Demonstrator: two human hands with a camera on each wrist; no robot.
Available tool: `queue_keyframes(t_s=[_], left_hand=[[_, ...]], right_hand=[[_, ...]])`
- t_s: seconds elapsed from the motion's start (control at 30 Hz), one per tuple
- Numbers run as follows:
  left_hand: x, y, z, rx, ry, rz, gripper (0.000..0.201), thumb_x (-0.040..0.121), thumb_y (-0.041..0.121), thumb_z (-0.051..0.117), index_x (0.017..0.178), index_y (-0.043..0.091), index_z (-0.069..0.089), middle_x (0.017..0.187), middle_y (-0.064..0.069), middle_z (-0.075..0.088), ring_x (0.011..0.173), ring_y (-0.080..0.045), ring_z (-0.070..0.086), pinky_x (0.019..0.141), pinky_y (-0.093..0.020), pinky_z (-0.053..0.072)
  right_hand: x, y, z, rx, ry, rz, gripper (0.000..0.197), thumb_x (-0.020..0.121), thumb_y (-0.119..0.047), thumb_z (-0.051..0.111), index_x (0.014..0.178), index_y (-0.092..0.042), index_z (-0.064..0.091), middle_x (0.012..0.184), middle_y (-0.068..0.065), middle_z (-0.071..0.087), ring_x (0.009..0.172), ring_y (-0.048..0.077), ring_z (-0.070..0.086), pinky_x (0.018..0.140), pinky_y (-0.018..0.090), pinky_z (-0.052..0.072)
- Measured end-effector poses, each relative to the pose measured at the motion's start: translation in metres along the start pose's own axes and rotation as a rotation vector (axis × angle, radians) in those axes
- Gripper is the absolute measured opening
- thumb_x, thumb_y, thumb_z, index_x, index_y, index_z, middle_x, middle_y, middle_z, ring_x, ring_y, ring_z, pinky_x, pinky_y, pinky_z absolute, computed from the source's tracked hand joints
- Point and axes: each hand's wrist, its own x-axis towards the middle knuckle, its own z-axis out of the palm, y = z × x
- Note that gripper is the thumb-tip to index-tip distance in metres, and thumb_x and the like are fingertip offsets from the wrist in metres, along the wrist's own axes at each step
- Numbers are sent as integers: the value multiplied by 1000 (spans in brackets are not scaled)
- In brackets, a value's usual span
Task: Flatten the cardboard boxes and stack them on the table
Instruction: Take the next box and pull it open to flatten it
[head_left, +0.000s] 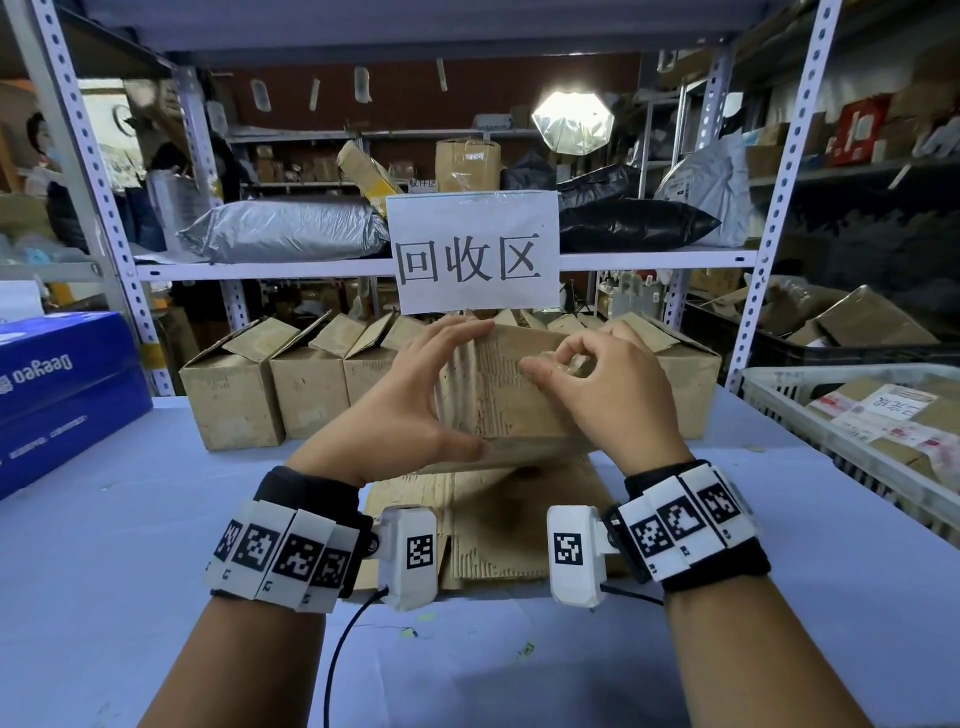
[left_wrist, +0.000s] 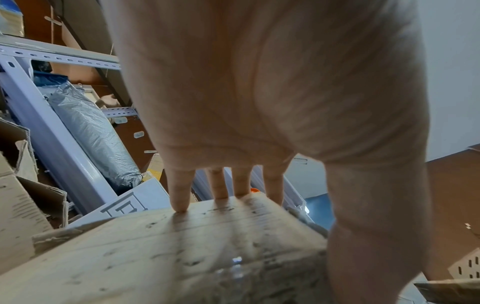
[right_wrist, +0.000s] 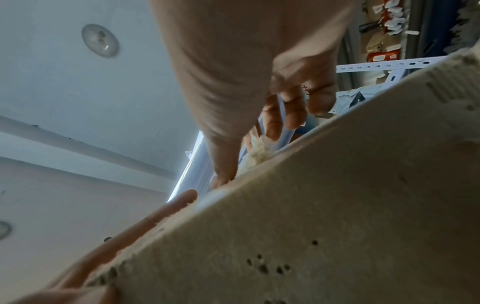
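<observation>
Leftmost, one blue carton (head_left: 62, 384) lies at the table (head_left: 156, 519) edge, apart from the work. Next, a row of standing cardboard boxes (head_left: 234, 395) lines the back of the table under the shelf, flaps up; three are fully countable left of the hands, at least one more (head_left: 691, 384) shows to their right, and any between are hidden, so the total cannot be fixed. Their placement reads as a waiting queue, within reach but clear of the working zone.

At centre, one box in hand (head_left: 498, 395) is held off the table. The left hand (head_left: 410, 400) clamps it, four fingers (left_wrist: 179, 197) laid fairly straight along the top face and the thumb hooked under the lower edge; judged, this is a bracing hold so the box does not twist. The right hand (head_left: 608, 389) has thumb and forefinger pinched on a small torn scrap at the top edge, the other fingers curled; the right wrist view shows frayed material (right_wrist: 257, 152) at that pinch. Whether it is tape or a flap corner cannot be told. Judged purpose: freeing the seam so the box can collapse.

Directly beneath lies the flattened cardboard (head_left: 493, 525), flat on the table, judged to be the start of the stack; the layer count is not readable.

Rightmost, one white crate (head_left: 779, 410) holds labelled parcels, uninvolved.
</observation>
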Motion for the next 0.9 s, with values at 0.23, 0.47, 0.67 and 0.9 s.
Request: queue_keyframes(t_s=[0.23, 0.47, 0.67, 0.9], left_hand=[[1, -1, 3, -10, -7, 23, 102, 59, 30, 87, 148, 44, 39, 154, 21, 29, 150, -7, 25, 124, -44, 24], [-2, -5, 1, -40, 29, 15, 102, 55, 39, 80, 149, 44, 39, 156, 23, 31, 150, -4, 26, 125, -44, 25], [-3, -11, 2, -29, 28, -41, 96, 61, 25, 74, 144, 55, 37, 158, 26, 17, 152, 0, 11, 126, -47, 22], [4, -16, 17, 194, 79, -56, 102, 51, 68, 71, 142, 61, 25, 155, 27, 3, 150, -5, 2, 125, -48, 20]], right_hand=[[1, 5, -1, 93, -5, 19, 22, 95, -39, 63, 76, -27, 66, 67, -12, 57, 69, 11, 54, 58, 26, 35], [4, 13, -2, 262, -43, 159, 10, 99, -24, 51, 93, -23, 59, 88, -7, 66, 79, 14, 58, 69, 31, 44], [3, 14, -6, 312, -58, 128, 15, 96, -20, 59, 91, -33, 55, 86, -10, 66, 78, 9, 62, 70, 28, 47], [-2, 10, -2, 126, -45, 12, 17, 97, -27, 61, 86, -33, 72, 82, -23, 62, 82, 0, 57, 69, 23, 41]])
